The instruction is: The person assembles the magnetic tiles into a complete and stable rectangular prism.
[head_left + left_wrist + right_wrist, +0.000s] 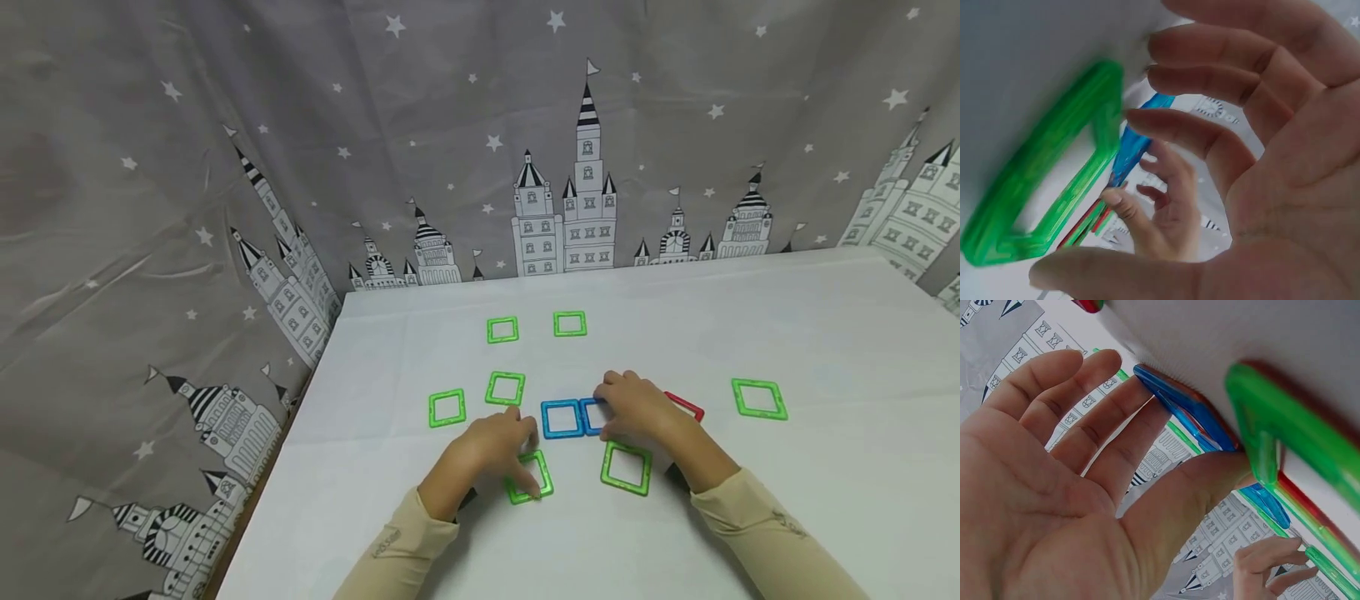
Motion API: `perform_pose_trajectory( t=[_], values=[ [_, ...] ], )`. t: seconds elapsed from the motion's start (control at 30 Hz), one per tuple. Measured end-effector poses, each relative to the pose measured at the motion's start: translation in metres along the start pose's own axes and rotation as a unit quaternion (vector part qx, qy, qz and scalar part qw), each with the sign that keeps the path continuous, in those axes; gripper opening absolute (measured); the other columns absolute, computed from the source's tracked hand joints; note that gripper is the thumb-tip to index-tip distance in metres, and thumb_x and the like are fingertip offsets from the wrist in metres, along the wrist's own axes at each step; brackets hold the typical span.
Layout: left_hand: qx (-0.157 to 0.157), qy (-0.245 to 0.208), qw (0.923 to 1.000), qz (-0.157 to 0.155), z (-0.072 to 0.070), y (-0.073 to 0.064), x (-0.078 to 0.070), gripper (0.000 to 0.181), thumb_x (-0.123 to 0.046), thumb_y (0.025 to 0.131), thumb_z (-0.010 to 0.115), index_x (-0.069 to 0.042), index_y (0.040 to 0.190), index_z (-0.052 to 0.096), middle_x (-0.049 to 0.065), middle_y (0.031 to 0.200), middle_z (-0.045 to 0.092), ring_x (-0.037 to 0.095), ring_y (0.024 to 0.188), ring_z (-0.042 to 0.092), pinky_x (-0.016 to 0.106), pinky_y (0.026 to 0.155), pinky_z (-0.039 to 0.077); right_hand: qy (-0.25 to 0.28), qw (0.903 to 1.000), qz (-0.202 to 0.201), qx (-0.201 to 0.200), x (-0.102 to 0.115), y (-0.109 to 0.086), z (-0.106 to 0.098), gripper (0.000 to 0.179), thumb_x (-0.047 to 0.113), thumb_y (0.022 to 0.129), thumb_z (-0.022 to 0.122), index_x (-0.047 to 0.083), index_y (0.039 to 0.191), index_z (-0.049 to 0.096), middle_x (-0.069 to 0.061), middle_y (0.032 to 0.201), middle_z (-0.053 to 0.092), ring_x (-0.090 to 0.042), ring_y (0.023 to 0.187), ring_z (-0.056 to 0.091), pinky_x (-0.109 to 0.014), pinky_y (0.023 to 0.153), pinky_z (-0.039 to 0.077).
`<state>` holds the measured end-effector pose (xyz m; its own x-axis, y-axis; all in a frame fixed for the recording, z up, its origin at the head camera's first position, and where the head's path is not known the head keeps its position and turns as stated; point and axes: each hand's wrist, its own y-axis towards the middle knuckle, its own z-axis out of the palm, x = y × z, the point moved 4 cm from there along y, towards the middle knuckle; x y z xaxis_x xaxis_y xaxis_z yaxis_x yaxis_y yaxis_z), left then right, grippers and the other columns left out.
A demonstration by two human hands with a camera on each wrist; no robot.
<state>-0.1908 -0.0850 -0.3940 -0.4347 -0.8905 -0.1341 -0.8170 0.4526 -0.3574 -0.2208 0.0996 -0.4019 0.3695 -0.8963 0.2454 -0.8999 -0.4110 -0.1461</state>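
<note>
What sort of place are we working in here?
It looks like an indoor play or craft table, perhaps a set-up one: a white tabletop, a grey curtain printed with castles and stars, and toy-like green frames and blue frames.

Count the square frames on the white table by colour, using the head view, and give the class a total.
Green frames: 7
Blue frames: 2, one partly covered by the right hand
Red frame: 1, partly hidden behind the right arm
Total: 10
</note>
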Motion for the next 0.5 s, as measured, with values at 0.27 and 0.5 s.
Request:
perform_pose_trajectory(
  t=[0.27,0.5],
  values=[
    [0.006,0.066,0.9978,-0.003,0.005,0.0,-0.012,0.061,-0.052,0.06,0.084,-0.016,0.101,0.056,-0.003,0.083,0.046,0.012,0.069,0.044,0.026,0.059,0.039,0.007,0.9999,0.009,0.002,-0.001,0.0,0.0,0.054,0.027,0.075,0.08,0.003,0.12,0.062,-0.013,0.12,0.058,-0.029,0.106,0.052,-0.048,0.097,0.045],
    [0.007,0.029,0.9995,-0.007,0.005,0.004,-0.01,0.061,-0.047,0.061,0.086,-0.015,0.101,0.053,-0.005,0.081,0.049,0.011,0.073,0.046,0.025,0.062,0.04,0.007,0.9998,0.017,0.01,-0.001,0.001,0.0,0.054,0.027,0.075,0.08,0.004,0.121,0.062,-0.014,0.123,0.057,-0.03,0.108,0.051,-0.049,0.097,0.045]
  ],
)
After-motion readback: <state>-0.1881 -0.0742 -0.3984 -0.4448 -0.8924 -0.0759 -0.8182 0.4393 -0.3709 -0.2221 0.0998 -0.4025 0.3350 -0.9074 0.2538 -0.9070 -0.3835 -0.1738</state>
